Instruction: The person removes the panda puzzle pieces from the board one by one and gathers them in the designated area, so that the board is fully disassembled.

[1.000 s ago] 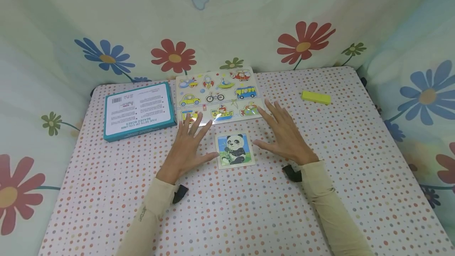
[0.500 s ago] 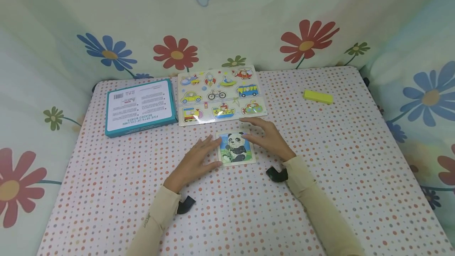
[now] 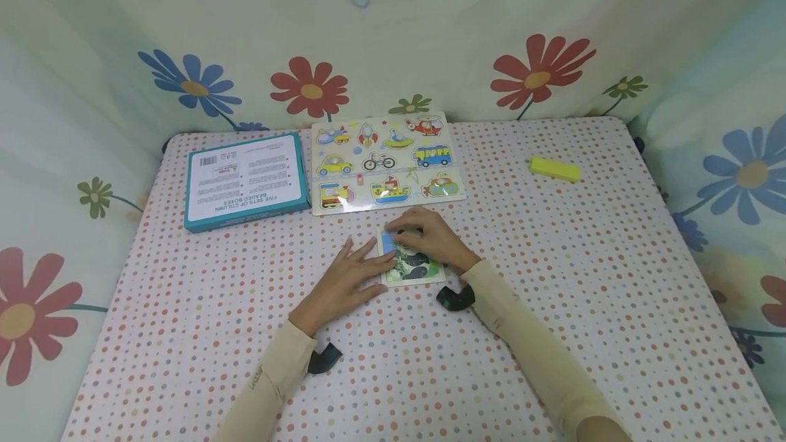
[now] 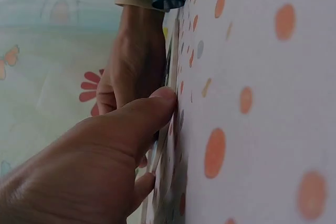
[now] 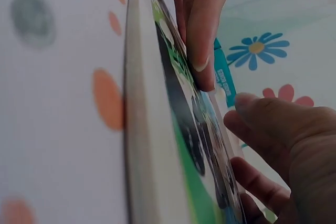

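Note:
A small square panda puzzle [image 3: 413, 274] in a pale wooden frame lies flat on the table, partly covered by both hands. My left hand [image 3: 342, 285] rests at its left edge, fingers spread. One left fingertip overlaps the picture, and in the left wrist view the thumb [image 4: 160, 98] lies along the board's edge. Over the upper part of the panda is my right hand [image 3: 434, 234], its fingers bent and pointing left. From the right wrist, the right thumb [image 5: 273, 114] and fingers sit just above the picture face [image 5: 181, 103], with nothing visible between them.
A transport-picture peg board [image 3: 387, 169] lies behind the panda puzzle. To its left is a teal-edged box [image 3: 247, 183] with printed text. A yellow block [image 3: 555, 170] lies at the back right. The dotted tablecloth [image 3: 393, 374] covers the table, with a flowered curtain [image 3: 417, 33] behind.
Both hands have come inward and down to the panda puzzle. The left now touches its left side; the right has moved left over the panda, its fingers more bent than before.

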### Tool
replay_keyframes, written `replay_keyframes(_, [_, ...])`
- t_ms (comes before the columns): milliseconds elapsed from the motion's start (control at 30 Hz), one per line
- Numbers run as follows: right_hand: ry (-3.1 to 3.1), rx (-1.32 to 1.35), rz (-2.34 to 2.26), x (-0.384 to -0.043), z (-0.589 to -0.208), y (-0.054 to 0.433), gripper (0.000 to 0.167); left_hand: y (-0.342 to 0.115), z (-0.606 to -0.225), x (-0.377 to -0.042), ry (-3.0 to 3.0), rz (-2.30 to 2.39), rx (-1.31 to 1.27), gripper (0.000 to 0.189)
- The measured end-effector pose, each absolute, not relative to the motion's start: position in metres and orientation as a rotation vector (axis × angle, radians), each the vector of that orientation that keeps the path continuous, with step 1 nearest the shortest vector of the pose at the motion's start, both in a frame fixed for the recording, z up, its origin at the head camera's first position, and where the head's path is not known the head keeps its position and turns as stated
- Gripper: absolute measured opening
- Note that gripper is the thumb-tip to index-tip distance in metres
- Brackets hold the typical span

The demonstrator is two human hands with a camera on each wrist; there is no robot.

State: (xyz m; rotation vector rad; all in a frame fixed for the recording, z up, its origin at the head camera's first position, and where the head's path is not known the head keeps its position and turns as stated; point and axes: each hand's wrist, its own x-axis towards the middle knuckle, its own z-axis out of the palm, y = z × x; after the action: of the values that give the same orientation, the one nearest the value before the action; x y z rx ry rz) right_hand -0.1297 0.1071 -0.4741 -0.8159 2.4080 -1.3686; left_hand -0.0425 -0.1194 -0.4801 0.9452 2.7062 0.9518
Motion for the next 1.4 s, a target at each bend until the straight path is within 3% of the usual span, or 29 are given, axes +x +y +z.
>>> replay_keyframes(433, [2.476,-0.901,-1.222,-0.133,-0.472,0.101,0.022,-0.119,-0.477,-0.045,2.710,0.915,0.946,0.046])
replay_keyframes(1067, [2.464,-1.012,-1.198,-0.138,-0.471,0.093,0.035,-0.120,-0.479,-0.046,2.708,0.963,0.946,0.046])
replay_keyframes(1400, [2.510,-1.020,-1.140,-0.139,-0.475,0.093,0.023,-0.119,-0.480,-0.045,2.706,0.954,0.933,0.046])
